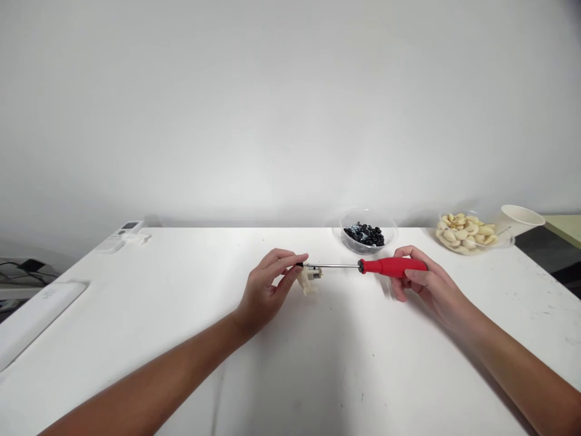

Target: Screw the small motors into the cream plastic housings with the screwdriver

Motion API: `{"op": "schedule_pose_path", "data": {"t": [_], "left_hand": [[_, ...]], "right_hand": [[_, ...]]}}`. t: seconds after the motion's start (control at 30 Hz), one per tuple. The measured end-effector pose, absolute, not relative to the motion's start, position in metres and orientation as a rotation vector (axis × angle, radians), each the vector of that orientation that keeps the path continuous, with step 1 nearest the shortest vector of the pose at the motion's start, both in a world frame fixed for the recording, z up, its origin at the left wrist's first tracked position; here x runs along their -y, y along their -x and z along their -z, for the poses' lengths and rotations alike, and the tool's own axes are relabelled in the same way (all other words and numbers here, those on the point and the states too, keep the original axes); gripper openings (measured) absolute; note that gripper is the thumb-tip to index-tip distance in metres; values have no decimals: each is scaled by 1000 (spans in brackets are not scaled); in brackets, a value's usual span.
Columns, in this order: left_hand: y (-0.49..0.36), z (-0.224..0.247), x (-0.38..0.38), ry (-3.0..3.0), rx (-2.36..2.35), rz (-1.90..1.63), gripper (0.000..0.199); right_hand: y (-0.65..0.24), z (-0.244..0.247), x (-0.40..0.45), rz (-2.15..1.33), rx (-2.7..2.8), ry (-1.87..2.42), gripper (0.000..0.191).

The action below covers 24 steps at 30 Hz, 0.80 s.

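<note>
My right hand (424, 281) is closed around the red handle of a screwdriver (394, 266), which lies level with its metal shaft pointing left. The shaft's tip reaches a small black piece at the fingertips of my left hand (271, 281). Those fingers pinch a small cream plastic part (307, 286) with a grey metal piece that looks like a little motor (314, 274) on it. My left fingers partly cover the cream part and the black piece, so where exactly the tip meets them is hard to see.
On the white table (181, 333), a clear bowl of small black pieces (365, 235) stands at the back. Right of it are a bowl of cream pieces (467, 233) and a tilted paper cup (521, 219). A remote (120, 235) and a long white object (43, 318) lie left.
</note>
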<state>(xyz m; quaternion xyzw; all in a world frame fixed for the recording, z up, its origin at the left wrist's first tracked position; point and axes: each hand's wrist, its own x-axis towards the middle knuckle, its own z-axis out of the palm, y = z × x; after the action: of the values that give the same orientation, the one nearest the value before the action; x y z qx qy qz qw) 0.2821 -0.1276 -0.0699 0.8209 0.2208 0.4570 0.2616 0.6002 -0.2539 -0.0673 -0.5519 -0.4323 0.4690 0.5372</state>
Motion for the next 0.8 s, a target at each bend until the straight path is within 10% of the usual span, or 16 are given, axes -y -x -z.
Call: {"op": "schedule_pose_path", "data": {"t": [0.8], "left_hand": [[-289, 77, 124, -1791, -762, -1035, 15]], "right_hand": [[-608, 66, 257, -1048, 1038, 1306, 24]]}}
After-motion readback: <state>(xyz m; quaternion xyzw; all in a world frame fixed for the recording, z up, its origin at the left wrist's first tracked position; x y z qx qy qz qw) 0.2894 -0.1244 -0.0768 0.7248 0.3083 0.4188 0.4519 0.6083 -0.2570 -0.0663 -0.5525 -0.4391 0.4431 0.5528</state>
